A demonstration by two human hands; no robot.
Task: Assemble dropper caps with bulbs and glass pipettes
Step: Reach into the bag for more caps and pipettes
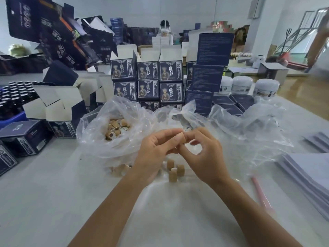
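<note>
A small tan cap (180,138) is up in the air above the table (53,202), pinched by the left hand (153,150) and the right hand (204,154) together, probably so a part can be pushed in. More caps (175,169) stand just below, and a bag (99,139) of them sits close for easy grabbing.

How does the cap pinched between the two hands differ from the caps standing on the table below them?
The held cap is off the table, pinched between the left hand and right hand; the table caps stand free, untouched. The held cap is tilted and partly hidden by fingers; the table caps sit upright in a small cluster, fully visible. Both are tan, of a similar squat shape.
</note>
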